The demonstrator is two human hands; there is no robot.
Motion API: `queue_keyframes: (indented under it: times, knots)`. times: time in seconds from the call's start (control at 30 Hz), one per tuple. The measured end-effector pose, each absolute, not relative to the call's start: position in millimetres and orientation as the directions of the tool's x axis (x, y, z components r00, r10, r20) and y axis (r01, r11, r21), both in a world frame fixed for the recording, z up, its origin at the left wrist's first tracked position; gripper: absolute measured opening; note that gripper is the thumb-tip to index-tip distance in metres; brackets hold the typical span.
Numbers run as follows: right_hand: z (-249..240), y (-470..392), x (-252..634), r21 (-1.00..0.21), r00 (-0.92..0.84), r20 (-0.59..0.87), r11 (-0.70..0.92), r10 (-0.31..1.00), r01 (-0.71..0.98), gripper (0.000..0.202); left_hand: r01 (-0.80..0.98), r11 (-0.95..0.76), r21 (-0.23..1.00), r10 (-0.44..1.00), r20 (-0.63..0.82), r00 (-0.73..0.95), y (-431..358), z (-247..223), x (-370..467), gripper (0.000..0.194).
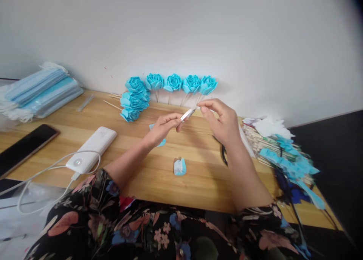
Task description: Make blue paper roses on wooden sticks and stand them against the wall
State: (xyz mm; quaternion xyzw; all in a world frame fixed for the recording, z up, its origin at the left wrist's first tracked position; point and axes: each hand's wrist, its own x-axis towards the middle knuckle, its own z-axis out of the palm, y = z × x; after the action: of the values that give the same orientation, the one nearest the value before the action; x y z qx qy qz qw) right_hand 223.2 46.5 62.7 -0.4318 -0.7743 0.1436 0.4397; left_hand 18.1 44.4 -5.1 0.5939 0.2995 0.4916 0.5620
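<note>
My left hand [166, 128] is closed on a slim white object [187, 115], seen edge-on with a greyish far end; its kind I cannot make out. Just beyond that end, my right hand [222, 118] has thumb and forefinger pinched together. Whatever lies between those fingertips is too small to name. On the wooden table below both hands lies a small blue-and-white piece [179, 167]. Scraps of blue paper [162, 142] lie partly hidden under my left hand and forearm.
Blue paper flowers [172, 82] on sticks lean along the wall, with more heaped [133, 101] at their left. Face masks [42, 91], a phone [27, 148] and a cabled power bank [92, 149] lie left. Sticks and blue strips [289, 161] pile up right, near black handles [224, 155].
</note>
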Motion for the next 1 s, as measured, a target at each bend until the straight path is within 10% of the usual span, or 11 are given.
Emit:
queue_keyframes:
  times: [0.23, 1.0]
  knots:
    - [52.7, 62.1, 238.9, -0.784, -0.555, 0.163, 0.449, 0.816, 0.429, 0.040, -0.163, -0.179, 0.970, 0.838, 0.237, 0.492, 38.5, 1.3, 15.6, 0.030]
    - [64.8, 53.3, 237.4, -0.797, -0.602, 0.168, 0.467, 0.781, 0.384, 0.038, -0.122, -0.190, 0.974, 0.834, 0.225, 0.504, 34.8, 11.4, 9.4, 0.034]
